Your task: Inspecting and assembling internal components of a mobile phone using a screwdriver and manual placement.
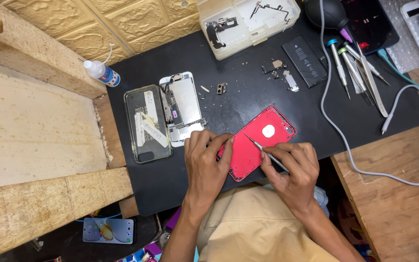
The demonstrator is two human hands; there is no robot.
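Black work mat (pixel 248 104) on a wooden bench; the person sits at its near edge, both hands over a red phone housing (pixel 263 138) lying open side up, tilted diagonally, near the front of the mat.

Left hand (pixel 204 162): fingers curled and pressed together on the lower left edge of the red housing, pinning it to the mat.

Right hand (pixel 292 170): fingers closed in a pen grip around a thin precision screwdriver (pixel 265 151). The tip points up and left, and sits on the inside of the housing, about mid-panel. Whether it is seated in a screw is too small to tell.

Left of the hands: a white phone chassis (pixel 183 107) with its insides exposed, and just beside it a dark phone screen (pixel 147 123) with strips of paper tape across it. A small white squeeze bottle (pixel 101 73) lies at the mat's far left corner.

Far side of the mat: a pale plastic parts tray (pixel 248 24) holding flex cables, a flat black battery (pixel 305 60), small brackets and screws scattered between. To the right, several screwdrivers and tweezers (pixel 357 65), a black air blower bulb (pixel 327 13), and a grey cable (pixel 338 131) looping off the mat.

Below the bench, another phone (pixel 108 230) with its screen lit.
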